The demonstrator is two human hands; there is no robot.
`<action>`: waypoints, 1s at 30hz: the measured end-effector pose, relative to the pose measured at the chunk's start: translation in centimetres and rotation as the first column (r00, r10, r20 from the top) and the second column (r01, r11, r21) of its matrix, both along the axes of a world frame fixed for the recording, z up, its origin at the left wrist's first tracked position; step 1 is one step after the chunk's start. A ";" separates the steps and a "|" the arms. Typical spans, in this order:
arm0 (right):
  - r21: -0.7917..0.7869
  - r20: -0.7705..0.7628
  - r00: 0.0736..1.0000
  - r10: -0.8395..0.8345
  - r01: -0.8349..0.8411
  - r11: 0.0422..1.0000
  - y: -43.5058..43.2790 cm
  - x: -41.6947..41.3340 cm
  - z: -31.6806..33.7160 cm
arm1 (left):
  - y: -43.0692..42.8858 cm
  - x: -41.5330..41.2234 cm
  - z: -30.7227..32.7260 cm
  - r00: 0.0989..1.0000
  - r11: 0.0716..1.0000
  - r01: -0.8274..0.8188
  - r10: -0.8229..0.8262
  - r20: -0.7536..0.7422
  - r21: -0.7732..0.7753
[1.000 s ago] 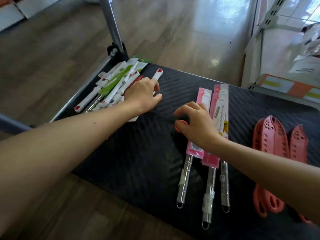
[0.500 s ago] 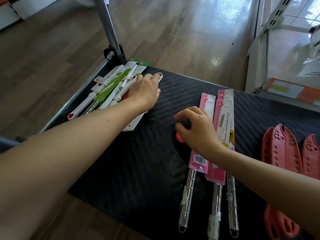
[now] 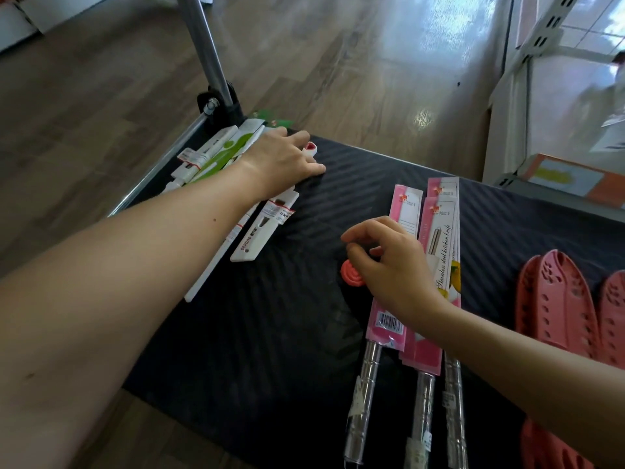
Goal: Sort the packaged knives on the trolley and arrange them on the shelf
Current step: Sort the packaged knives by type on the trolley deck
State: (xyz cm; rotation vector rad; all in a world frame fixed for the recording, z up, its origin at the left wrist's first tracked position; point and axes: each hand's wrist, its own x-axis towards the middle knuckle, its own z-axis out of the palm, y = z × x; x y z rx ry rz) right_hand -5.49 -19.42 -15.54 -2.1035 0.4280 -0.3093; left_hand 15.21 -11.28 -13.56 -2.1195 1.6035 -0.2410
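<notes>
Left fingers (image 3: 293,139) straight, slightly spread, left hand (image 3: 280,160) pressing flat on the white-and-green packaged knives (image 3: 216,154), upper left. Right hand (image 3: 389,265) mid-frame, fingers curled over a red disc (image 3: 352,277) — cannot tell if pinched. Pink-sleeved knives (image 3: 439,252) lie just beside, on the trolley deck (image 3: 270,333). Step, judged: sorting by type. Next — square each group, then lift.

Three pink-carded steel-handled knives (image 3: 439,252), one round red ridged disc (image 3: 351,277), at least two pink perforated plastic sheaths (image 3: 554,299), white-green packaged knife pile (image 3: 230,150) uncountable
</notes>
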 end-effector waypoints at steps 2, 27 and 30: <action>0.014 -0.010 1.000 0.003 -0.003 1.000 -0.2 -0.2 0.1 | 0.2 0.2 0.0 1.000 1.000 0.026 -0.026 -0.010 0.000; -0.844 -0.146 0.819 0.555 -0.396 0.362 -1.4 -3.7 1.0 | 2.9 -3.1 1.9 0.790 0.810 0.582 -0.583 -0.191 -0.067; -0.874 -0.177 0.799 0.574 -0.396 0.282 -0.7 -4.2 1.4 | 2.7 -4.2 2.4 0.761 0.784 0.611 -0.620 -0.189 -0.113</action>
